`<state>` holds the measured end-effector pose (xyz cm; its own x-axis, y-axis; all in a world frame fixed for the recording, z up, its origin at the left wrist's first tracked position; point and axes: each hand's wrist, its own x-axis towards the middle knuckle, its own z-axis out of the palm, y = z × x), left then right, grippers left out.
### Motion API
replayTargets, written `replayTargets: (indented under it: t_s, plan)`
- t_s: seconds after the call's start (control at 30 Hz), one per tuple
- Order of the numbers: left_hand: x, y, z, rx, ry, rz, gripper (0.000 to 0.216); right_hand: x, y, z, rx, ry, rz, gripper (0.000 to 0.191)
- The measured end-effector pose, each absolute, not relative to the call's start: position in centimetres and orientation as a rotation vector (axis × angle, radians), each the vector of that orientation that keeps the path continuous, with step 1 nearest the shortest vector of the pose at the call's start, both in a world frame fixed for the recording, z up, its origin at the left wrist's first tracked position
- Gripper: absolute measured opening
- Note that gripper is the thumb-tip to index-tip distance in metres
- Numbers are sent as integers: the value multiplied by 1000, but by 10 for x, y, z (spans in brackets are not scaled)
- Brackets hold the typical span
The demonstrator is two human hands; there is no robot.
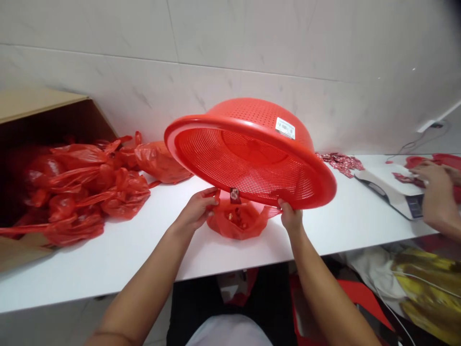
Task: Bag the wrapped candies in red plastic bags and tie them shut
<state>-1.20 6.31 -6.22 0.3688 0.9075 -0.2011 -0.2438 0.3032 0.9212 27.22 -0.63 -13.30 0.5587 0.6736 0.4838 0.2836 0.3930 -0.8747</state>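
A red plastic colander (252, 120) with a white barcode label is tipped on its side, its open mouth facing me and downward. Under its lower rim lies an opened red plastic bag (234, 229) with small packets inside. One small dark packet (235, 195) is at the rim, just above the bag's mouth. My left hand (199, 207) is closed on the bag's left edge, close beneath the colander; whether it also touches the rim I cannot tell. With closed fingers, my right hand (291, 218) grips the colander's lower right rim, and the bag's right edge is pulled up to it.
At left, a cardboard box (43, 103) holds several tied red bags (82, 178), some spilling onto the white table (144, 254). Small patterned packets (342, 163) lie behind the colander. To the right are a scale (391, 192) and another person's hands (435, 178).
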Motion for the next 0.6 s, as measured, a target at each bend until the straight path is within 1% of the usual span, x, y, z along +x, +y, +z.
replayTargets:
  t_s: [0.1, 0.17, 0.23, 0.3, 0.37, 0.4, 0.5, 0.6]
  plan:
    - [-15, 58, -60, 1052, 958, 944, 59, 260, 1, -128, -1144, -859, 250, 25]
    - [-18, 56, -62, 1146, 1032, 967, 57, 260, -3, -116, -1082, -714, 304, 28]
    - [-25, 55, -65, 1218, 1073, 971, 52, 273, -17, -99, -1000, -592, 533, 33]
    - [-33, 54, -69, 1232, 1066, 955, 47, 302, -43, -84, -946, -522, 846, 39]
    - [-44, 52, -72, 1227, 1058, 943, 47, 342, -76, -79, -972, -407, 953, 42]
    - [-49, 51, -74, 1237, 1072, 946, 49, 364, -93, -81, -1010, -335, 951, 39]
    - [-61, 45, -74, 1324, 1157, 993, 54, 424, -130, -104, -1111, -149, 804, 35]
    - [-62, 40, -69, 1374, 1164, 1052, 51, 464, -138, -134, -1174, -11, 639, 27]
